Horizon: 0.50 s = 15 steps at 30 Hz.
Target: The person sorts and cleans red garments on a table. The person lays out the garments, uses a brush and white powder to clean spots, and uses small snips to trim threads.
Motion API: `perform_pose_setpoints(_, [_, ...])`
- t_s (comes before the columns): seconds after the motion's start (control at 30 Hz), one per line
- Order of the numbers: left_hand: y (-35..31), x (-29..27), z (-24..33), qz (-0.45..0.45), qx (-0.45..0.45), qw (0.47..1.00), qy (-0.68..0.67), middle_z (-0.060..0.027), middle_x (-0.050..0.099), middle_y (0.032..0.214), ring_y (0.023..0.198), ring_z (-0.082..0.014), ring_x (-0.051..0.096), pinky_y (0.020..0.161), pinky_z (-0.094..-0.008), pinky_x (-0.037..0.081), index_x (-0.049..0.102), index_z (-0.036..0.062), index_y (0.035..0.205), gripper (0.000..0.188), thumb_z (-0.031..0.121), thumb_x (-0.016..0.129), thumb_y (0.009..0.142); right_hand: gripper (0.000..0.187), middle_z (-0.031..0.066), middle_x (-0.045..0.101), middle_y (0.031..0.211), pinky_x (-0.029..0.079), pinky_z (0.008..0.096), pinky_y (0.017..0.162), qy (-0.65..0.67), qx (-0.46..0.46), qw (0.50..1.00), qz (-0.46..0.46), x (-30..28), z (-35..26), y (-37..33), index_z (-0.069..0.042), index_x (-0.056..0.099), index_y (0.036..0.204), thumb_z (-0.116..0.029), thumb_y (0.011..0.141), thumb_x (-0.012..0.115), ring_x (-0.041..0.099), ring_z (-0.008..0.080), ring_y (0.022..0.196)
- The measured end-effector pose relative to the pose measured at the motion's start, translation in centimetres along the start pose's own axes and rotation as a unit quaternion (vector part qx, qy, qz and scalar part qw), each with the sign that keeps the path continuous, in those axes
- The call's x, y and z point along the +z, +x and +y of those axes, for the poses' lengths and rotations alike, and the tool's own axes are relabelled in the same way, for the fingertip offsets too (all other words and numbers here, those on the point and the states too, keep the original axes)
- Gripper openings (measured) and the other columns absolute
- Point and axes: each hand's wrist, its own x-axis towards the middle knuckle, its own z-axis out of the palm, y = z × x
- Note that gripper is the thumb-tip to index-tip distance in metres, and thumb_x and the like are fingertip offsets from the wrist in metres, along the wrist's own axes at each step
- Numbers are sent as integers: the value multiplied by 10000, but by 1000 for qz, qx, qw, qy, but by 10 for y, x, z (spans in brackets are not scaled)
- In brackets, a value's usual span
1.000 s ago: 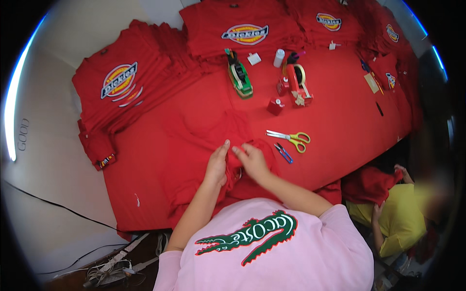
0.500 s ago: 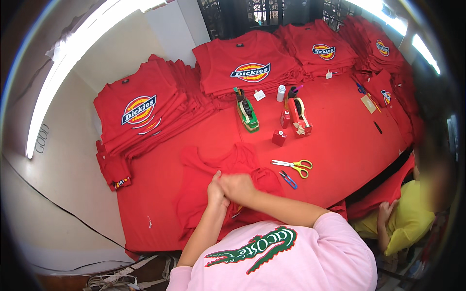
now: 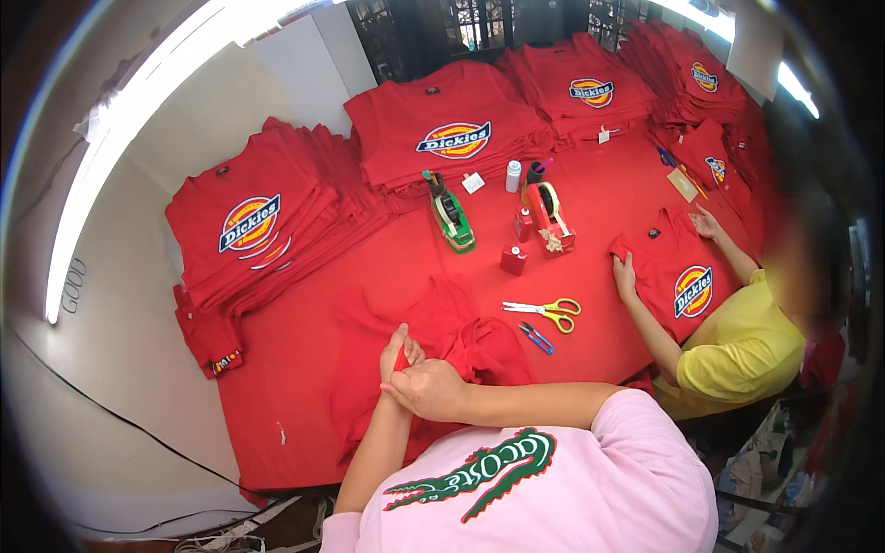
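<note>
A crumpled red shirt (image 3: pixel 369 318) lies on the red-covered table in front of me. My left hand (image 3: pixel 396 358) is closed over it, with a bit of red cloth showing between thumb and fingers. Pressed up against it, my right hand (image 3: pixel 431 389) is curled with its fingers folded in, and the same cloth runs under both hands. What the right fingertips grip is partly hidden. To the right lie yellow-handled scissors (image 3: pixel 551 313) and small blue thread snips (image 3: pixel 536 337).
Folded red shirts are piled at the left (image 3: pixel 304 184) and along the back (image 3: pixel 452 101). Green (image 3: pixel 452 217) and red (image 3: pixel 550 217) tape dispensers stand mid-table, beside a red can (image 3: pixel 513 260) and a white bottle (image 3: pixel 513 175). At right, a co-worker in yellow (image 3: pixel 747 346) holds a red shirt (image 3: pixel 668 267).
My hands have moved slightly left and down, and the right one has slid below the left. The co-worker has brought a red shirt up onto the table and spread it out.
</note>
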Motion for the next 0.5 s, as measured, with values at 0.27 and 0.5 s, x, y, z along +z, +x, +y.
perform_pose_setpoints(0.27, [4, 63, 2, 48, 10, 999, 24, -40, 719, 901, 764, -173, 705, 638, -330, 565, 684, 101, 1019, 310, 340, 505, 1103, 257, 84, 656, 644, 519, 418, 451, -117, 43, 988, -93, 4, 16, 8, -104, 641, 824, -315, 970, 634, 676, 280, 551])
perform_pose_setpoints(0.5, [2, 127, -15, 274, 26, 952, 135, -25, 702, 1008, 887, -156, 705, 683, -317, 580, 677, 127, 1069, 232, 326, 558, 1075, 345, 109, 668, 666, 518, 430, 472, -59, 164, 985, 6, 7, 82, 15, -111, 637, 753, -320, 1024, 600, 671, 286, 552])
